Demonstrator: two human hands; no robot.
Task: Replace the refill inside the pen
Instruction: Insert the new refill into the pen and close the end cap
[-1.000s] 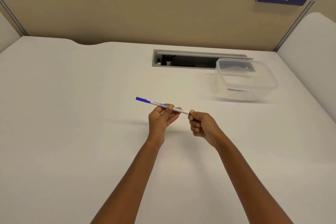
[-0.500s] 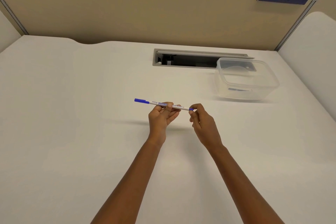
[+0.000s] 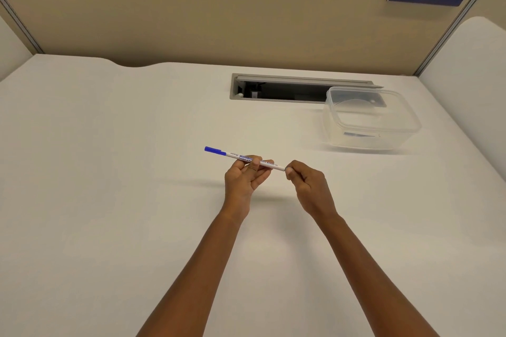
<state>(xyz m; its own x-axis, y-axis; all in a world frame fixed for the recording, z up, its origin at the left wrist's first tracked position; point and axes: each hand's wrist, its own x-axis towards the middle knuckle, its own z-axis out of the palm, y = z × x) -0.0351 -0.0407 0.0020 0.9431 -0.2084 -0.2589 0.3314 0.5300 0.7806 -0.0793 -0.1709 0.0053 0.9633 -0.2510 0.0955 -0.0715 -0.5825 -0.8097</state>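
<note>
Early stage: left hand [image 3: 247,176] grips the pen [image 3: 241,158] mid-barrel, right hand [image 3: 306,182] pinches its end; refill not yet out

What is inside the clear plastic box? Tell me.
Through the wall of the clear box, a thin dark item lies on the floor near the front, too blurred to identify. The cable slot shows through the back corner, so small things there cannot be told.
</note>
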